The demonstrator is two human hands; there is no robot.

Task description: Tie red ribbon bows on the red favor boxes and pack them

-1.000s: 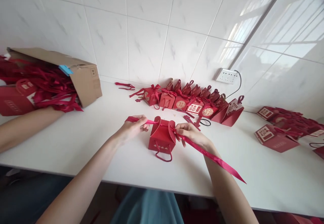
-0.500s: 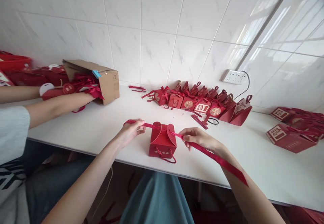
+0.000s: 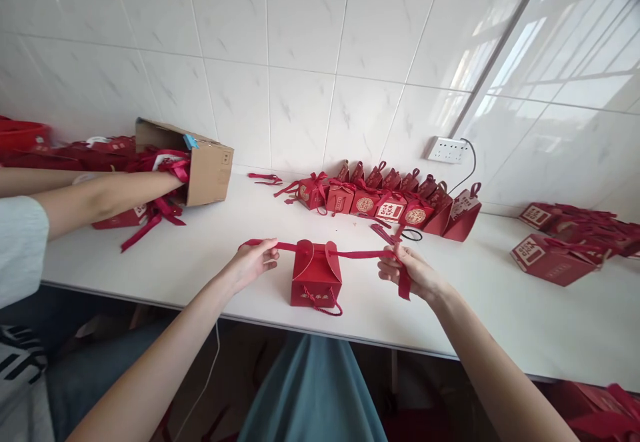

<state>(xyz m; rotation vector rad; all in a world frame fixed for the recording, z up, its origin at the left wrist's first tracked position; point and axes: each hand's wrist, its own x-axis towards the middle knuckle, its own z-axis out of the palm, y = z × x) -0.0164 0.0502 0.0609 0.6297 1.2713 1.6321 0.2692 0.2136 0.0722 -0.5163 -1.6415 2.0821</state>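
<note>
A small red box [image 3: 316, 285] with a twisted cord handle stands upright near the table's front edge. A red ribbon [image 3: 357, 254] passes through the top flaps of this box and stretches out to both sides. Left of the box, my left hand [image 3: 255, 262] is closed on one end of the ribbon. On the other side, my right hand [image 3: 407, 270] grips the ribbon with curled fingers, and a short tail hangs down below them. Neither hand touches the box.
Several red boxes [image 3: 365, 203] line the wall, with cut ribbon pieces [image 3: 383, 234] before them. More boxes [image 3: 555, 259] lie at the right. At the left, another person's arms [image 3: 100, 195] reach into a cardboard box [image 3: 210, 174]. A power strip [image 3: 447, 150] is on the wall.
My right hand has moved right and drawn the ribbon out straight; its long loose tail now hangs short. The other person's arms have shifted, and a ribboned box shows below them.
</note>
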